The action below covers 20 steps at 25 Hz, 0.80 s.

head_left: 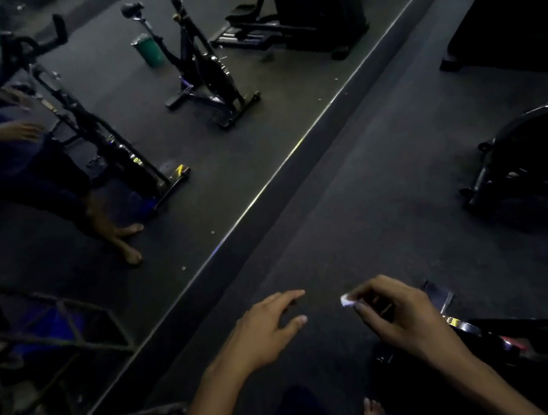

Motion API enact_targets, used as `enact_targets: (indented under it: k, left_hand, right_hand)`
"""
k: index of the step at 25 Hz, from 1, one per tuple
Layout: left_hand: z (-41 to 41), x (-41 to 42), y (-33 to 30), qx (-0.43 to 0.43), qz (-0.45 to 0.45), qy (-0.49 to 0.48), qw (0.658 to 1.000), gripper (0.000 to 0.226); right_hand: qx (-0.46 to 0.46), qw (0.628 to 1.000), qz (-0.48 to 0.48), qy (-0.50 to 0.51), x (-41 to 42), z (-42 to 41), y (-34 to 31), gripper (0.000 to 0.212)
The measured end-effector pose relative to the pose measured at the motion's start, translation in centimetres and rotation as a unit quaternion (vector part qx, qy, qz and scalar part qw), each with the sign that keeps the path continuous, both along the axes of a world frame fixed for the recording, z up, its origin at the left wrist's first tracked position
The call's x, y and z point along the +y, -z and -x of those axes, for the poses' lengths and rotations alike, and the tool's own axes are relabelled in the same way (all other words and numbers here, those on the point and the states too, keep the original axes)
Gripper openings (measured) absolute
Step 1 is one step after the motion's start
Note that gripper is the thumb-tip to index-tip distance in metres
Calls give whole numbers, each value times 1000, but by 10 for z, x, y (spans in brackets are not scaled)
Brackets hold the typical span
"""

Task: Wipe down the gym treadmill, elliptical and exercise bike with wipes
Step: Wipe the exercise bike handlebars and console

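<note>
- Dim gym, dark rubber floor (353,218); we look down at both hands held out over it.
- Our bare toes (372,408) show at the bottom edge, just beside a dark machine base (487,329) at lower right with a shiny metal part on it.
- Left hand (267,329): fingers relaxed and spread, thumb apart from them, holding nothing, palm facing down.
- Right hand (396,313): fingers curled, thumb and forefinger pinching a small white wipe (345,300); only a bit of it sticks out past the fingertips, between the two hands.
- A mirror (192,169) meets the floor along a bright diagonal strip (264,196) running from lower left to upper right.
- Lower left: a metal-bar rack (85,337), blurry, with something blue behind it.
- Left side: a person (0,151) in blue, barefoot, feet on the floor beside an exercise bike (90,126); whether this is a reflection of us we cannot tell.
- Mid-far: a second exercise bike (200,64), upright, with a green bin (149,50) just behind it.
- Far top: an elliptical (304,14), dark, well apart from our hands.
- Right edge: another dark wheeled machine (528,155), partly cut off; type unclear.
- Top right: a large black block (517,12), too dark to identify.
</note>
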<state>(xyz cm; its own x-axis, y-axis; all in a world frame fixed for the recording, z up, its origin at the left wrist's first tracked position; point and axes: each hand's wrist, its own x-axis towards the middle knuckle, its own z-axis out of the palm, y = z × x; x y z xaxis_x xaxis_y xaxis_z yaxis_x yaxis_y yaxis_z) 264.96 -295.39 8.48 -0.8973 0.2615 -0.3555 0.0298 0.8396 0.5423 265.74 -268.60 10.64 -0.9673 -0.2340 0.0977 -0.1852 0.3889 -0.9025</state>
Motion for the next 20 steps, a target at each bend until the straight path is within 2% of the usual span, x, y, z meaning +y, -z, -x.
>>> enact_targets:
  k: [4,10,13,16,20]
  left_hand:
    - [96,5,18,-54,-26,102,993,60]
    - [279,15,13,-33,-83,233,968,56]
    - [362,27,0,-24,-102,290,951,41]
    - [424,63,-1,-34,-116,361,925,35]
    - [467,149,-12,-50,-139,441,885,34]
  right_hand:
    - [-6,993,-30,115,11,48,7,24]
    - [0,958,-29,286,-4,154,-22,22]
    - [46,936,-54,345,-7,193,-59,22]
    - [59,890,-86,444,10,203,-83,23]
    - [146,776,-56,611,38,196,-107,23]
